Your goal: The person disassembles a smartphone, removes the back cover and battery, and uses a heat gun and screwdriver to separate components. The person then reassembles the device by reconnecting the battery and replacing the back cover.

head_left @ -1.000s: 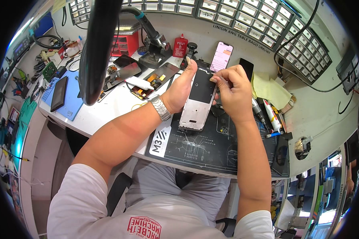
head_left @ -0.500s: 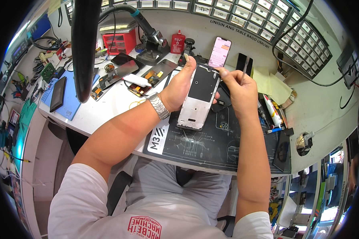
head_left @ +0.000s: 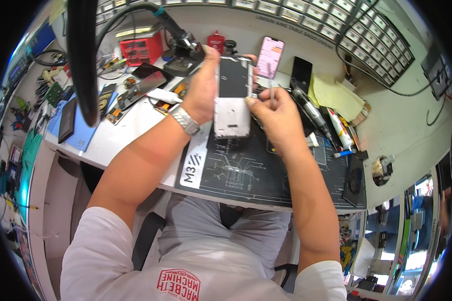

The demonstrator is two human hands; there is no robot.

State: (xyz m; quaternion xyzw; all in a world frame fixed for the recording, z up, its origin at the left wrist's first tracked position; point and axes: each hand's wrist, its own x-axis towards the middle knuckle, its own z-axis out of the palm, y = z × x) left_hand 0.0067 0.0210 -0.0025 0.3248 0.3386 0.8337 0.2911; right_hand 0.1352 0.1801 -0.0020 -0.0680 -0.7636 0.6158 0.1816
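My left hand (head_left: 201, 95) is wrapped round a bare phone frame (head_left: 232, 113), its upper part black and its lower part silvery white. The frame is tilted up above the dark work mat (head_left: 226, 175), its long sides running away from me. My right hand (head_left: 278, 118) is closed at the frame's right edge, with the thumb tip against that edge. A thin metal tool (head_left: 271, 90) sticks up from between its fingers; blur hides what kind it is.
At the back stand a lit phone (head_left: 270, 57), a dark phone (head_left: 301, 72) and a red bottle (head_left: 216, 41). Phone parts and a white tube (head_left: 164, 95) lie left. A screwdriver-like tool (head_left: 311, 113), yellow paper (head_left: 339, 98) and another tube (head_left: 340, 129) lie right. A dark arm (head_left: 83, 65) hangs in front.
Both hands have shifted left with the phone frame, which stands more upright in view. My right thumb has slid from the frame's top corner down along its right edge.
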